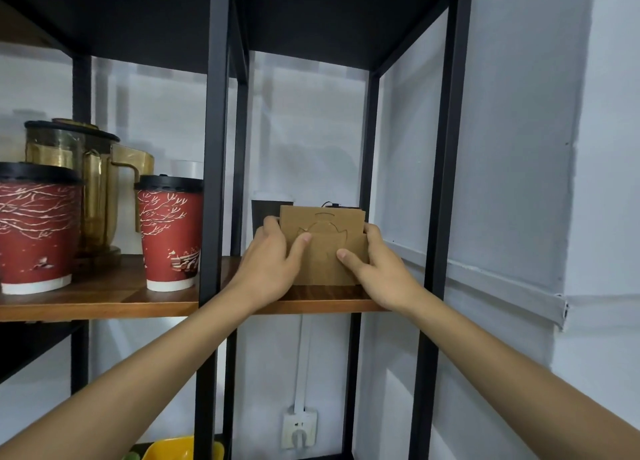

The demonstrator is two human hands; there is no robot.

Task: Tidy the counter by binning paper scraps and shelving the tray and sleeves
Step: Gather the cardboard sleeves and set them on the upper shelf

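Left hand (pixel 273 259) and right hand (pixel 377 262) clamp the upright brown cardboard sleeves (pixel 323 245) on the wooden shelf (pixel 104 297); squaring edges before release should prevent toppling.

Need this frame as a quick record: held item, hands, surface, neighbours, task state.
held item: stack of flat cardboard pieces, standing upright on edge
left hand: grips stack's left side, thumb on front
right hand: grips stack's right side, thumb on front
surface: wooden shelf in black metal rack
neighbours: two red lidded paper cups, amber pitcher in the left bay; dark cup behind stack
task state: stack rests on shelf, not yet released
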